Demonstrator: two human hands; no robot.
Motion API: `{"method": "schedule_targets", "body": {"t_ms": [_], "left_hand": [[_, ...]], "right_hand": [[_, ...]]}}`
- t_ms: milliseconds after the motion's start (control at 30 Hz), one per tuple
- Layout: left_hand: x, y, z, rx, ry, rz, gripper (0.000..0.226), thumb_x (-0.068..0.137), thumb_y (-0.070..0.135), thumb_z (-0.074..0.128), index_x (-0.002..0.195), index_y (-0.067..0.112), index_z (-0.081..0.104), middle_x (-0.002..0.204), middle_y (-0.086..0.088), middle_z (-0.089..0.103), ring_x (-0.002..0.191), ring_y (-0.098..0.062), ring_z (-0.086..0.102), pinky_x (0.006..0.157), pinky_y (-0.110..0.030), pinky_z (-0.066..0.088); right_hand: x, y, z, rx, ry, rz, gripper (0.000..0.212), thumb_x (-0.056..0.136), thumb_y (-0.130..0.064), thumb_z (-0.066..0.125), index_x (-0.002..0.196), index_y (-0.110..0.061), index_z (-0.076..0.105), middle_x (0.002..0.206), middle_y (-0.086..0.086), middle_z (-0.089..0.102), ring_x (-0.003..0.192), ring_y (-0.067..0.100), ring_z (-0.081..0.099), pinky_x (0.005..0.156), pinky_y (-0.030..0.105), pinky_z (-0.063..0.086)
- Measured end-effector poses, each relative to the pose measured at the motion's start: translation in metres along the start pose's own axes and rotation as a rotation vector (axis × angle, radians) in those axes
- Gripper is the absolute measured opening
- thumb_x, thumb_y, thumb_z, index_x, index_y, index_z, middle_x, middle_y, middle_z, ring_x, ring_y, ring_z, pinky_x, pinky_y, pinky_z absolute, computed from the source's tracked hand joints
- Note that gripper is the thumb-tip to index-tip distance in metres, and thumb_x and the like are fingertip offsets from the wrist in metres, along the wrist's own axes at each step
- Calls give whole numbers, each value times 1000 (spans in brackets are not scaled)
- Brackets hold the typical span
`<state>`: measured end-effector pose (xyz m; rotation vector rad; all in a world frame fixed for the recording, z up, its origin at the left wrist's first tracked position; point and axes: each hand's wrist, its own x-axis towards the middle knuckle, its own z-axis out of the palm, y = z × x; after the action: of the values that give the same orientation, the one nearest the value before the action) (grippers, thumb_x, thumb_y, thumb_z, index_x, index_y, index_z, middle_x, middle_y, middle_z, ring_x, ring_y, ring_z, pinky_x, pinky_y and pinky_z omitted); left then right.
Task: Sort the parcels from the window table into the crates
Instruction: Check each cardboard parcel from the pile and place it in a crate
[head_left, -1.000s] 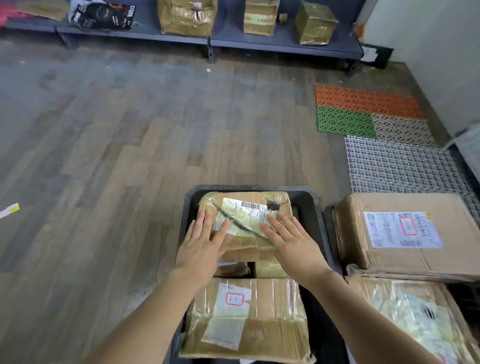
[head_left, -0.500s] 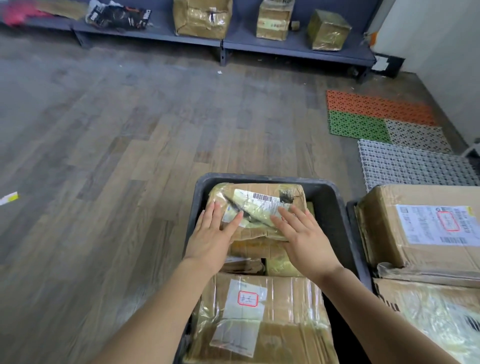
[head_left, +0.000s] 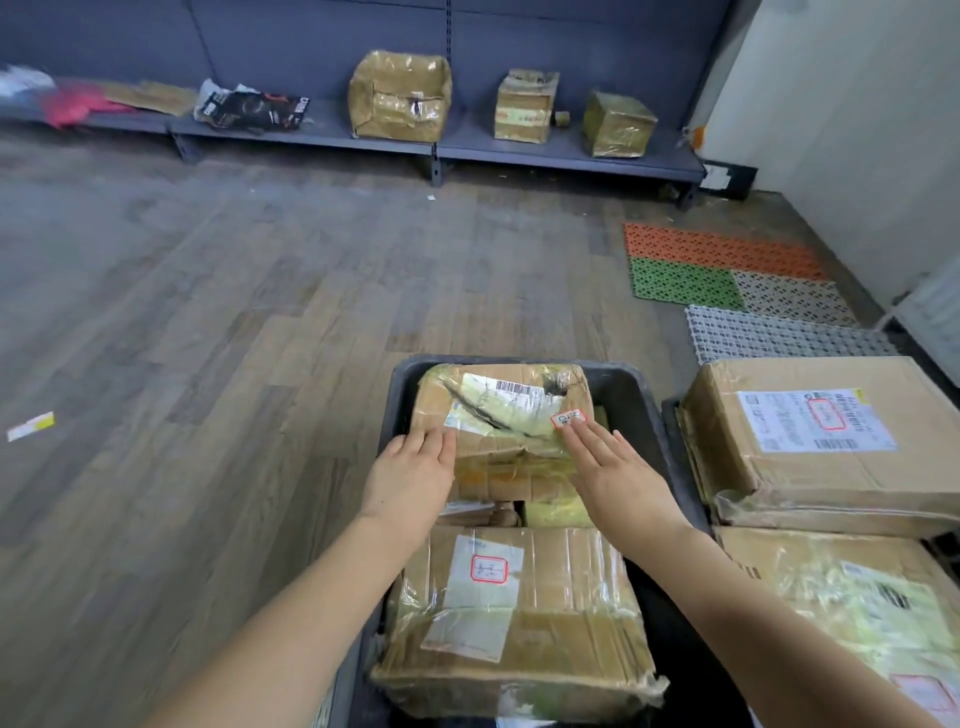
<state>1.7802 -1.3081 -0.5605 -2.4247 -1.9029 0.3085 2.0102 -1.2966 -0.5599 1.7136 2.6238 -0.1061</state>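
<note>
- In the dark crate (head_left: 631, 387), far end: taped parcel (head_left: 498, 415) w/ barcode label on top, lying flat, tilted a little.
- Left hand (head_left: 410, 480): fingers straight and together, palm down, resting on the parcel's near-left edge; holds nothing.
- Right hand (head_left: 615, 470): fingers straight and slightly spread, palm down on the parcel's near-right part, fingertips just beside a small red-framed sticker (head_left: 568, 417).
- Same crate, near end: bigger carton (head_left: 519, 623) wrapped in clear tape, white label w/ red-framed mark on top; between it and the parcel, smaller pkgs partly hidden under the hands.
- Right of the crate: two large cartons, far one (head_left: 810, 441) w/ printed shipping label, near one (head_left: 852, 597) under glossy tape; what carries them cannot be told.
- Beyond the crate, across the wood floor (head_left: 208, 338): low grey table (head_left: 519, 150) along the wall w/ three taped boxes, a black bag, flat pkgs at its left end.
- Right-beyond the crate: orange, green, white perforated floor mats (head_left: 717, 270).
</note>
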Motion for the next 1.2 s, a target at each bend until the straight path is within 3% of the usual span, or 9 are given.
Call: {"method": "schedule_targets", "body": {"t_ms": [67,200,333,467,633,833,1000,1133,1200], "left_hand": [[4,0,8,-47,48,-28,57,100,12,41,151,5,16,153,-9,31,141,-21,26,112,-31,26],[14,0,18,-114,85,-26,57,97,5,44,150,8,22,152,-5,33,141,-18,26,113,-27,27],[12,1,16,-131,67,-44,57,100,13,43,151,8,17,154,-5,29,142,-18,22,114,-28,27],[-12,10,2,-121,36,-57,73,98,20,47,152,7,-1,160,-7,7,147,-21,5,118,-35,4],[-35,17,6,-157,-63,-98,79,97,11,45,151,11,-12,159,-5,-16,147,-18,-8,117,-34,-5],[-31,15,-8,-84,-150,-118,76,99,17,42,151,12,-12,159,-4,-17,147,-17,-8,118,-37,-5],[-51,10,-88,-39,-175,-180,59,105,29,27,153,10,-1,161,-6,-5,148,-20,-1,119,-41,2],[-82,-3,-199,-28,-145,-181,60,100,20,43,152,13,13,161,-8,3,148,-23,5,118,-41,7],[-101,-11,-265,-46,-93,-187,52,98,18,46,146,15,27,157,-9,16,144,-25,16,115,-39,17]], "right_hand": [[4,2,7,36,21,14,71,94,7,32,154,-15,1,161,3,-1,148,15,-3,107,21,-15],[13,8,20,75,108,8,76,87,16,33,153,-16,13,160,4,11,148,15,7,108,18,-12],[10,6,17,61,39,36,68,96,4,30,154,-18,1,161,0,-2,148,12,-5,110,23,-11],[-11,-3,4,23,8,90,60,103,-12,26,154,-16,-4,161,0,-10,147,15,-11,110,27,-14],[-34,-11,3,-3,-67,108,57,105,-21,24,153,-13,-6,153,-2,-25,147,17,-12,110,29,-15],[-29,-9,-6,-137,-189,118,58,105,-26,21,151,-11,-13,159,3,-19,147,17,-13,116,32,-10],[-39,-10,-85,-213,-229,115,58,105,-32,18,152,-8,-6,161,5,-11,148,19,-10,118,34,-6],[-64,-24,-199,-237,-196,120,61,105,-36,22,152,-6,-2,161,7,-6,148,20,-7,118,34,-5],[-83,-32,-267,-277,-186,102,62,104,-37,25,153,-6,3,161,6,0,148,21,-5,118,35,-4]]}}
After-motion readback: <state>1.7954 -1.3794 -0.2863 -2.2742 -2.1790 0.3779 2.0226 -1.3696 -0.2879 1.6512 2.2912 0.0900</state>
